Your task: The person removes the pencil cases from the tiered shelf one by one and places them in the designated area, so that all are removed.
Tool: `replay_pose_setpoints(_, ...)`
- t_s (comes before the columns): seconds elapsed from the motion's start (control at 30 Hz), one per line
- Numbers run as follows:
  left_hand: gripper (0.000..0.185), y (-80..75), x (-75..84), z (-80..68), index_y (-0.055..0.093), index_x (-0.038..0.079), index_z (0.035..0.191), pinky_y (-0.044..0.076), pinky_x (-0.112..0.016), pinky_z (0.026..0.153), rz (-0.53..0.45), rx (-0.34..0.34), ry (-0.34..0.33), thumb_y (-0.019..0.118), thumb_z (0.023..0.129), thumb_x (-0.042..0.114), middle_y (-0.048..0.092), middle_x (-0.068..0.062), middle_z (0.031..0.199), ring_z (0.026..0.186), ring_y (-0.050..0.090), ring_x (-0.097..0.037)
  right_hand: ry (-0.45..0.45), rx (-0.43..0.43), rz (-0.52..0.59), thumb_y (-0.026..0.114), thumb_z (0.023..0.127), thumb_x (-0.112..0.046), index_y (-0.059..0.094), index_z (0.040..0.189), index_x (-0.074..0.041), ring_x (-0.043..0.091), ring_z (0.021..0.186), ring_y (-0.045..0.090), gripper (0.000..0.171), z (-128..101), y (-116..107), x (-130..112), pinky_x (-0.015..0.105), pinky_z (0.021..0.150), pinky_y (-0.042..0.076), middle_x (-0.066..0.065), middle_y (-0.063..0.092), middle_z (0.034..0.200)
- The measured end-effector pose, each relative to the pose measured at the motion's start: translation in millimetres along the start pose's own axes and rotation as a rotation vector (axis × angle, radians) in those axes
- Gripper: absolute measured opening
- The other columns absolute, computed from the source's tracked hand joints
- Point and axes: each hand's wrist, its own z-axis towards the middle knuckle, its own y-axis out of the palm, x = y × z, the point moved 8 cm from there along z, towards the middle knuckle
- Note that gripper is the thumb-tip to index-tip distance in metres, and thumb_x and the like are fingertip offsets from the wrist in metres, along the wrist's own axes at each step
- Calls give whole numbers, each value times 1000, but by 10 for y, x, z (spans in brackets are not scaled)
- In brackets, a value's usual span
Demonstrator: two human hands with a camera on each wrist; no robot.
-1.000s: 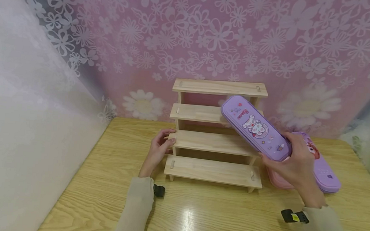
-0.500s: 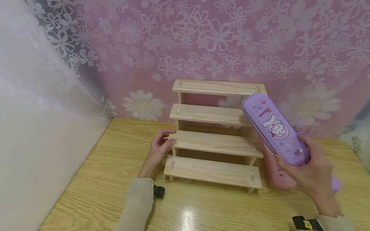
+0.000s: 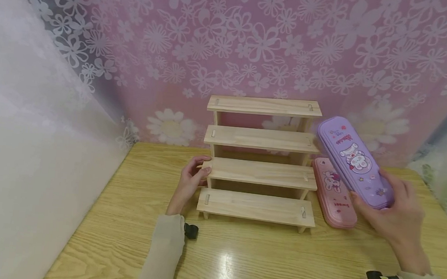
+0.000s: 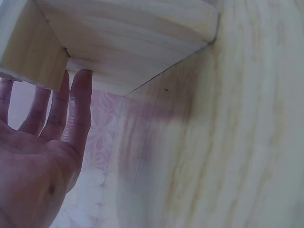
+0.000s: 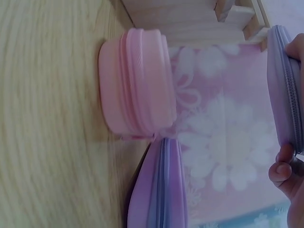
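Note:
A light wooden four-tier display rack (image 3: 260, 171) stands on the table. My left hand (image 3: 192, 179) grips its left side at the second tier from the bottom, thumb on the plank end. In the left wrist view, the fingers (image 4: 81, 102) reach behind the wood. To the right of the rack my right hand (image 3: 404, 217) holds a purple pencil case (image 3: 355, 162) by its near end, tilted and raised above the table. Beneath it lies a pink pencil case (image 3: 334, 198) close beside the rack. Another purple pencil case (image 5: 164, 199) shows in the right wrist view; the head view hides it.
The wood-grain table (image 3: 261, 253) extends in front of the rack and to both sides. Behind stands a pink floral curtain (image 3: 256, 40), with a white cloth (image 3: 40, 132) hanging along the left.
My right hand has carried the held purple pencil case rightward, away from in front of the rack's upper tiers. It now covers the other purple case. My left hand stays on the rack.

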Motion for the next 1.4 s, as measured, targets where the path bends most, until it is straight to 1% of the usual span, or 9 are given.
replay_pose_setpoints(0.13, 31, 3, 11, -7, 62, 10, 129, 61, -43, 71, 4, -3, 6, 67, 99, 15, 61, -8, 122, 97, 66, -17, 28, 18, -14, 82, 63, -54, 66, 131, -2, -16, 93, 35, 87, -41, -55, 70, 2, 63, 26, 32, 58, 104)
replay_pose_setpoints(0.27, 31, 8, 19, -13, 62, 12, 129, 61, -46, 72, 6, -8, 9, 66, 99, 17, 61, -8, 123, 98, 66, -17, 64, 7, -13, 87, 59, -40, 65, 133, -4, -16, 96, 35, 85, -89, -113, 117, 2, 68, 26, 33, 57, 108)
replay_pose_setpoints(0.4, 30, 10, 14, -11, 62, 13, 129, 61, -46, 72, 5, -12, 12, 66, 99, 17, 61, -8, 123, 99, 66, -18, 68, -11, -45, 88, 58, -34, 64, 135, -5, -15, 94, 34, 86, -116, -163, 166, 4, 62, 26, 34, 57, 107)
replay_pose_setpoints(0.57, 30, 7, 3, -11, 62, 13, 129, 61, -45, 72, 8, -7, 9, 65, 99, 16, 61, -7, 122, 99, 66, -17, 58, -15, -98, 85, 60, -38, 63, 134, -2, 11, 85, 45, 86, -139, -219, 263, 8, 61, 25, 36, 57, 107)
replay_pose_setpoints(0.67, 31, 6, 5, -12, 62, 12, 129, 61, -44, 71, 3, -8, 9, 65, 99, 15, 61, -7, 122, 98, 67, -16, 79, -17, -115, 85, 59, -37, 63, 133, -1, 8, 87, 45, 85, -158, -258, 341, 9, 62, 24, 36, 58, 108)
replay_pose_setpoints(0.8, 31, 8, 23, -25, 62, 10, 130, 61, -44, 71, 1, -6, 8, 65, 99, 14, 61, -8, 122, 98, 67, -16, 143, -46, -158, 87, 57, -31, 63, 134, -4, 6, 85, 42, 85, -185, -300, 457, 11, 55, 23, 33, 57, 108)
replay_pose_setpoints(0.9, 32, 9, 32, -29, 61, 9, 130, 61, -44, 72, 4, -2, 6, 65, 99, 14, 61, -9, 123, 98, 66, -16, 200, -76, -199, 87, 59, -29, 62, 135, -6, 30, 80, 43, 83, -218, -324, 546, 17, 52, 23, 32, 56, 111)
replay_pose_setpoints(1.1, 32, 11, 22, -20, 61, 10, 130, 62, -43, 73, 2, -3, 1, 66, 99, 15, 61, -7, 121, 98, 67, -16, 285, -109, -230, 87, 64, -30, 61, 138, -6, 39, 90, 47, 82, -290, -379, 719, 17, 56, 21, 34, 55, 117)
replay_pose_setpoints(1.4, 32, 5, 26, -12, 62, 10, 131, 61, -44, 72, -3, -6, -5, 67, 99, 16, 60, -9, 124, 97, 66, -15, 436, -176, -279, 84, 74, -36, 54, 146, -6, 49, 108, 47, 84, -374, -459, 941, 29, 65, 25, 40, 48, 128)
